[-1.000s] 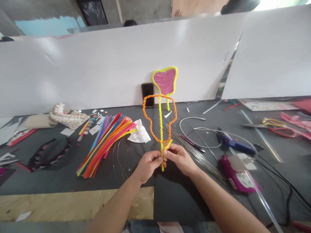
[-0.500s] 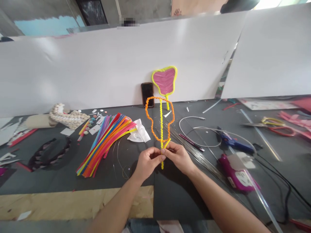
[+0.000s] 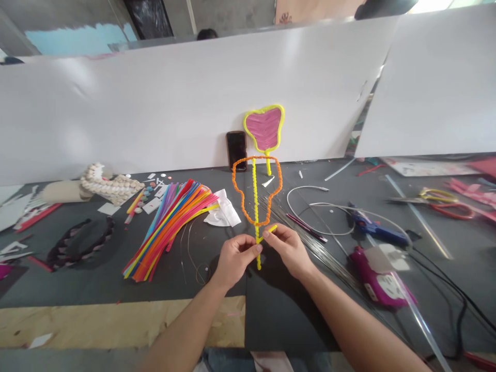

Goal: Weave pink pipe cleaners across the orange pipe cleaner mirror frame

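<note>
Around your desk (image 3: 85, 287)
You have a phone (image 3: 236, 149) against the white board (image 3: 155, 103) at the far edge, a dark headband (image 3: 60, 253) leftward, scissors (image 3: 420, 199) toward the right.

Right grip (image 3: 289, 250): shifted outward, now farther from the left grip (image 3: 236, 261). Short yellow end (image 3: 272, 229): swung away from the yellow stem (image 3: 255, 194), now flatter in slope. Orange outline (image 3: 234, 178): turned, showing wider than in the preceding view.
</note>
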`<state>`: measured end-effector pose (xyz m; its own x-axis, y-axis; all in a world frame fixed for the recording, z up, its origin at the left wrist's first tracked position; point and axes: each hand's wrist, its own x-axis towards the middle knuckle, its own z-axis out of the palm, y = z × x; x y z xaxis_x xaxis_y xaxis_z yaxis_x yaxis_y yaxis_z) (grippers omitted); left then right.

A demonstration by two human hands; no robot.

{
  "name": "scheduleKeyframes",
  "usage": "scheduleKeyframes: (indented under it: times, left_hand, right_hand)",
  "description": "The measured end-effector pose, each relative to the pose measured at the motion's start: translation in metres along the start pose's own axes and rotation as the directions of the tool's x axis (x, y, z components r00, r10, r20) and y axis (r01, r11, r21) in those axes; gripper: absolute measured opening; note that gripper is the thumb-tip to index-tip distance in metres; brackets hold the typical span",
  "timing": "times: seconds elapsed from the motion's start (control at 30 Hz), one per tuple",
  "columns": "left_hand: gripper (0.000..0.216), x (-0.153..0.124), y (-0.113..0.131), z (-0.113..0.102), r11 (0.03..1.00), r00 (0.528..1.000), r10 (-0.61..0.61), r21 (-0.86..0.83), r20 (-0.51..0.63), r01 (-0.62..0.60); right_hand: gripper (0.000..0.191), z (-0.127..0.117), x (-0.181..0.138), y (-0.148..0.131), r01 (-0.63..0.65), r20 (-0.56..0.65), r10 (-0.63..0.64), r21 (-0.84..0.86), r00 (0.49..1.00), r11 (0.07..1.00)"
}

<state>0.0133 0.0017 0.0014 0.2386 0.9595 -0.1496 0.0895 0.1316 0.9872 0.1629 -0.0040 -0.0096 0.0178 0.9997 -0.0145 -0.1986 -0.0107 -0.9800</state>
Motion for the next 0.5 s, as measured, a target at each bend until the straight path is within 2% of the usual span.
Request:
scheduleKeyframes:
  times: [0.23,0.5]
  left_hand:
    - [0.025,-0.0017,0.0018,-0.001,0.997,0.998,-0.038,-0.07,0.052,0.042]
    - [0.029,-0.0033,0.0055,-0.0007,0.998,0.997,-0.01,-0.068,0.073,0.015]
  right_hand:
    - [0.03,-0.0006,0.0002,0.0003,-0.013,0.03,0.013,0.0,0.999,1.0]
    - [0.031,0.0004,0.0006,-0.0002,-0.015,0.047,0.016,-0.017,0.999,1.0]
